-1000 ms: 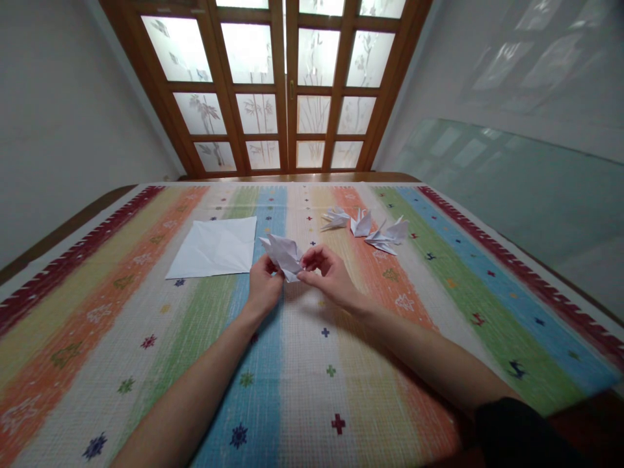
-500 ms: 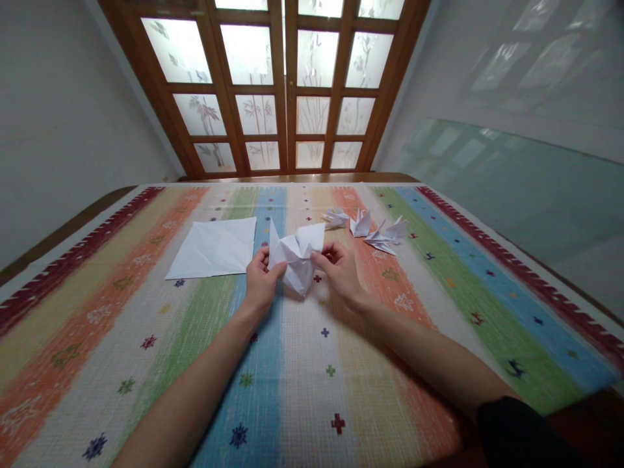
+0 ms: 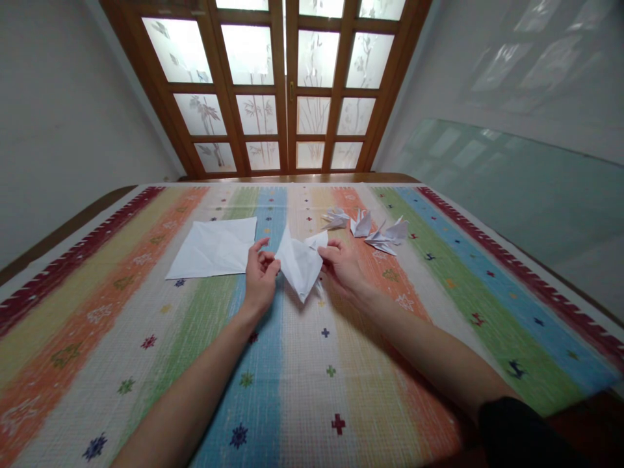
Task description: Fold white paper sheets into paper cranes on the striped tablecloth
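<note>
- The left hand point(image 3: 259, 278) pinches the left edge of the part-folded white paper point(image 3: 299, 263), fingers curled closed on it.
- The right hand point(image 3: 342, 263) grips the paper's right side, fingers bent around its upper flap.
- The paper points downward, just right of the flat white sheet point(image 3: 214, 247) on the striped cloth point(image 3: 146, 312).
- Finished paper cranes point(image 3: 370, 229) lie beyond the paper, to its right.

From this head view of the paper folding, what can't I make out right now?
- Head view: the near-side grip of both the left hand and right hand on the folded paper is hidden by hands and paper.
- Finished paper figures: too small to count or read their shape.
- Flat paper sheet: whether one sheet or several cannot be told.
</note>
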{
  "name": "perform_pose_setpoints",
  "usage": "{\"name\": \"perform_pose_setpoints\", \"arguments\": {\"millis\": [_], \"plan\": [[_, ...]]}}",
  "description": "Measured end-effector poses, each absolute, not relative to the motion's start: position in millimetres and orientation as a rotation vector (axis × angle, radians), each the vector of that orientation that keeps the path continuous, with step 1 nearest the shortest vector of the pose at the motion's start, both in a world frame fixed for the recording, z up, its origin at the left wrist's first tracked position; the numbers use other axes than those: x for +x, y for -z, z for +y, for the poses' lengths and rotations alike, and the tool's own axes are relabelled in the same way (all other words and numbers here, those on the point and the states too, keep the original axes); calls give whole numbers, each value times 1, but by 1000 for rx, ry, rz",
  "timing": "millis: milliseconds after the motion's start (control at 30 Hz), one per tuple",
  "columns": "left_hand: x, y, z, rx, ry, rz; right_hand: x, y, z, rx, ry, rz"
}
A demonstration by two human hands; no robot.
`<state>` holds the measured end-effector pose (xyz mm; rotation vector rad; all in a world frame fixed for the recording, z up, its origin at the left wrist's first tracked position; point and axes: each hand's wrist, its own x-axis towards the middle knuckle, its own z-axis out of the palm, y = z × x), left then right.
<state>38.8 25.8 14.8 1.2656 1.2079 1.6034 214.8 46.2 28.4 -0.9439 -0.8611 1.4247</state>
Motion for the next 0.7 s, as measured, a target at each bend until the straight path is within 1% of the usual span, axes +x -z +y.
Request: {"name": "perform_pose_setpoints", "arguments": {"millis": [67,133,233,300,400,567,633,700], "plan": [[36,-14,23,1563,-1596,1217,215,-28,48,-963,-1403,-778],[36,-15,20,1834,-1514,1172,215,-29,48,-973,-1394,-704],[39,-17,17,2031,-1372,1097,215,-31,45,-969,-1449,-678],[41,-18,17,1994,-1363,1102,214,-33,43,-948,-1482,-728],[42,-21,17,1773,-1462,1219,212,-36,39,-879,-1469,-872],[41,-30,17,1422,-1629,1438,213,-35,36,-605,-1509,-1240],[41,-33,17,1347,-1642,1471,214,-34,35,-526,-1530,-1406],[41,-34,17,1310,-1627,1468,214,-32,35,-530,-1470,-1532]]}}
